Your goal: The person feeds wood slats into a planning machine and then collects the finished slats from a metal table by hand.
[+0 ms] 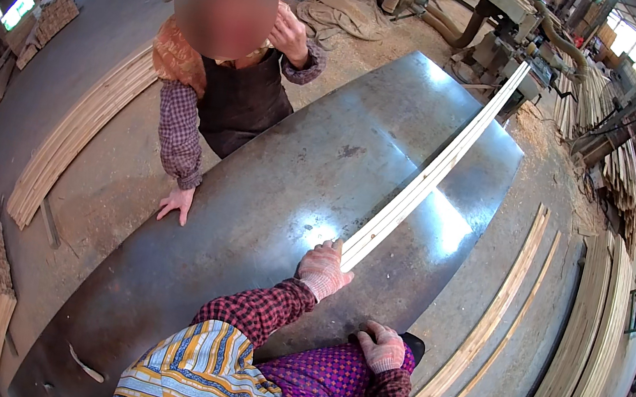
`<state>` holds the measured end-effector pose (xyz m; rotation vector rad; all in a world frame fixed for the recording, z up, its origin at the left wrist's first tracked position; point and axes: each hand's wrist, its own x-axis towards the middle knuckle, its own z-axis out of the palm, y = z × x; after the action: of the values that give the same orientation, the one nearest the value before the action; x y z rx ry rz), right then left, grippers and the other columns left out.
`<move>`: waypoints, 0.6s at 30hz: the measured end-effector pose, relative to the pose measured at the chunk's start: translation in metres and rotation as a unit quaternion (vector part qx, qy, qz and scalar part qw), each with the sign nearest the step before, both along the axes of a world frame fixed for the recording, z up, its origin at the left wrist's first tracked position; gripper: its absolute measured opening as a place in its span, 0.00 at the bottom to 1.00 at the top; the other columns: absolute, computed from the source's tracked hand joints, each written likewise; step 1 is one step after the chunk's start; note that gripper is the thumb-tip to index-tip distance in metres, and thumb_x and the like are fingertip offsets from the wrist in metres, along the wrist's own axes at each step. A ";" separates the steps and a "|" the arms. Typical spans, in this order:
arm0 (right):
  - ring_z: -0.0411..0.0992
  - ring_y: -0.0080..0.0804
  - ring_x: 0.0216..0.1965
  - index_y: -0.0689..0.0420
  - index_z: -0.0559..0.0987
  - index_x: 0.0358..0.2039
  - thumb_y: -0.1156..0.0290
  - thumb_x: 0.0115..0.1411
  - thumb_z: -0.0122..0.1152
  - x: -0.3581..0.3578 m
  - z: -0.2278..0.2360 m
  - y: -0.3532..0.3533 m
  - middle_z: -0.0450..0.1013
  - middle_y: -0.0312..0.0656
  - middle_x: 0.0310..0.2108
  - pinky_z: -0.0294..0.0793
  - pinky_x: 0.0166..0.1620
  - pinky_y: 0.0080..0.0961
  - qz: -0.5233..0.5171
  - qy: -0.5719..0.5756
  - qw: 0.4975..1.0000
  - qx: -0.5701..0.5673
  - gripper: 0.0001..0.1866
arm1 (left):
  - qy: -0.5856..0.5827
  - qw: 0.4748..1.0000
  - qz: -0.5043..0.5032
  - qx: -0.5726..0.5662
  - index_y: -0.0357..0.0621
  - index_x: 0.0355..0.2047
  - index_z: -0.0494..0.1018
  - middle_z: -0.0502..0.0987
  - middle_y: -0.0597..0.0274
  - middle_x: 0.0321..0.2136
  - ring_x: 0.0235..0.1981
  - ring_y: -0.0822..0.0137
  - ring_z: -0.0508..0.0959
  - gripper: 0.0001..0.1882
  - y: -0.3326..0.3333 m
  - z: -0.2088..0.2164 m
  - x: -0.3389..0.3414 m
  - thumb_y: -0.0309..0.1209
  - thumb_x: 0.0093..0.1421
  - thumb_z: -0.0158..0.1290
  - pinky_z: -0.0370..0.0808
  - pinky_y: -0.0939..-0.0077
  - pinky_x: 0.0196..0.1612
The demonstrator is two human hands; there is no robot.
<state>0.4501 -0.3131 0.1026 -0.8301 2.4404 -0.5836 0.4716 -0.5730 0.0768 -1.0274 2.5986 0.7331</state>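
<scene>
My left hand (325, 271), in a pinkish work glove, is closed round the near end of a pair of long, pale wooden strips (422, 186). The strips lie side by side along a dark, shiny metal table (279, 184), their far end reaching a machine. Lower right, my right hand (382, 347), gloved too, rests on my purple patterned clothing over the thigh, fingers loosely bent and apart, with nothing seen in them. Across the table a co-worker (237, 103) in a dark apron leans one hand (178, 204) on the table edge and raises the other (289, 34) by the head.
At the strips' far end stands a woodworking machine (517, 43) with hoses. Loose strips (481, 324) and a stack of boards (570, 363) lie on the floor to the right. Long wood bundles (83, 132) lie at left. A wood shaving (85, 364) sits on the near table.
</scene>
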 end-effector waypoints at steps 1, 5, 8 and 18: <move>0.80 0.52 0.54 0.56 0.86 0.54 0.59 0.62 0.71 0.000 0.000 0.000 0.83 0.52 0.49 0.79 0.58 0.41 -0.001 -0.001 1.000 -0.002 0.22 | 0.000 1.000 0.000 0.000 0.46 0.67 0.67 0.75 0.47 0.59 0.61 0.49 0.77 0.44 0.000 0.000 0.000 0.54 0.55 0.67 0.75 0.55 0.64; 0.80 0.53 0.54 0.56 0.86 0.54 0.58 0.62 0.71 0.000 0.007 -0.002 0.83 0.52 0.49 0.79 0.58 0.42 -0.004 -0.006 1.000 0.006 0.23 | -0.012 0.999 -0.032 -0.027 0.42 0.67 0.66 0.75 0.50 0.58 0.59 0.52 0.78 0.44 0.001 0.006 0.001 0.57 0.60 0.63 0.77 0.60 0.61; 0.79 0.52 0.54 0.52 0.86 0.53 0.54 0.63 0.69 0.000 -0.003 0.001 0.83 0.51 0.47 0.78 0.58 0.44 -0.002 0.011 1.000 0.001 0.22 | -0.012 0.999 -0.031 -0.031 0.42 0.67 0.66 0.75 0.50 0.58 0.59 0.52 0.79 0.44 0.001 0.005 0.001 0.57 0.60 0.63 0.77 0.59 0.60; 0.81 0.53 0.53 0.55 0.86 0.53 0.57 0.62 0.71 -0.001 0.003 0.000 0.83 0.52 0.48 0.79 0.57 0.43 -0.009 -0.003 1.000 -0.004 0.22 | -0.010 0.999 -0.025 -0.032 0.44 0.68 0.65 0.74 0.50 0.59 0.60 0.52 0.78 0.44 0.003 0.005 0.000 0.57 0.60 0.64 0.77 0.60 0.62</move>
<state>0.4491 -0.3132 0.1053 -0.8087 2.4448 -0.6012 0.4720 -0.5705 0.0814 -0.9787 2.6351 0.6295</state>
